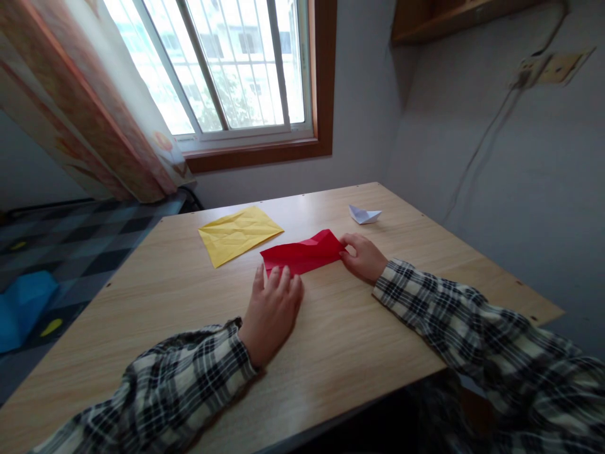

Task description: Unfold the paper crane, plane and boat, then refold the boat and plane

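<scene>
A creased sheet of red paper (302, 253), folded over lengthwise, lies on the wooden table (326, 340) with its upper layer partly raised. At its right end my right hand (363, 257) pinches the corner between thumb and fingers. My left hand (274, 309) rests at the near left edge, fingers stretched out and the tips touching the paper. Behind and to the left lies folded yellow paper (239, 233), marked with creases. A small white paper boat (365, 215) sits further back on the right.
Beyond the table are a barred window (236, 69) and a patterned curtain (94, 94). Blue folded paper (26, 309) shows at the left, over a checkered surface (118, 230). A cable (477, 151) runs down the right wall from a socket (534, 70).
</scene>
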`<control>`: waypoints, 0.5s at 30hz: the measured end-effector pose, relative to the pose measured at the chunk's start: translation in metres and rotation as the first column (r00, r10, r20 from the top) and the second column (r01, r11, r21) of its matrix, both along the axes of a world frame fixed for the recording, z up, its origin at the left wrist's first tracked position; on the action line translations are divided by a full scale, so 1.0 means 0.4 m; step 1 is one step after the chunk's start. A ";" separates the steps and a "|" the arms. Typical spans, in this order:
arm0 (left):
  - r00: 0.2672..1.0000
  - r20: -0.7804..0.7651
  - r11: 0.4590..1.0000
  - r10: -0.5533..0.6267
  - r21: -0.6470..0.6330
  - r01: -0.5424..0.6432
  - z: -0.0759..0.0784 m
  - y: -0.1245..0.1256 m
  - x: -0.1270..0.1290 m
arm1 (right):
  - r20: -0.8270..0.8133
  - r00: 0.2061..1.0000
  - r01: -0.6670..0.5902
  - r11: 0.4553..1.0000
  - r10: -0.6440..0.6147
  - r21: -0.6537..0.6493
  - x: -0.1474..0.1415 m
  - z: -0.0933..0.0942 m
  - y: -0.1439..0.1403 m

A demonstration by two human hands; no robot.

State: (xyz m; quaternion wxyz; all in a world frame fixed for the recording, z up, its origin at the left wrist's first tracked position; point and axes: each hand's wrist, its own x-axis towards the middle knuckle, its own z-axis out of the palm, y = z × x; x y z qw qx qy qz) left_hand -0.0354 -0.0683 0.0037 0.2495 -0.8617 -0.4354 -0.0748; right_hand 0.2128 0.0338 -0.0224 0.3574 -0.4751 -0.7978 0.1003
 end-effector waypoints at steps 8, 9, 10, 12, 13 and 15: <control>0.895 0.273 0.933 -0.352 0.174 0.314 0.028 0.015 -0.017 | -0.329 0.944 -0.068 0.994 0.035 -0.089 0.009 -0.004 0.019; 0.860 0.366 0.933 -0.355 0.197 0.302 0.035 0.023 -0.027 | -0.396 0.917 -0.110 0.987 0.056 -0.114 0.011 -0.008 0.024; 0.809 0.468 0.933 -0.356 0.224 0.280 0.038 0.035 -0.038 | -0.451 0.890 -0.150 0.979 0.073 -0.136 0.013 -0.012 0.030; 0.682 0.664 0.951 -0.305 0.246 0.186 0.037 0.066 -0.062 | -0.541 0.838 -0.188 0.967 0.067 -0.170 0.018 -0.021 0.041; 0.604 0.756 0.966 -0.253 0.230 0.117 0.031 0.086 -0.074 | -0.573 0.818 -0.191 0.961 0.044 -0.198 0.021 -0.026 0.046; 0.423 0.898 0.992 -0.119 0.128 0.006 0.012 0.128 -0.095 | -0.625 0.781 -0.179 0.954 -0.010 -0.239 0.025 -0.034 0.052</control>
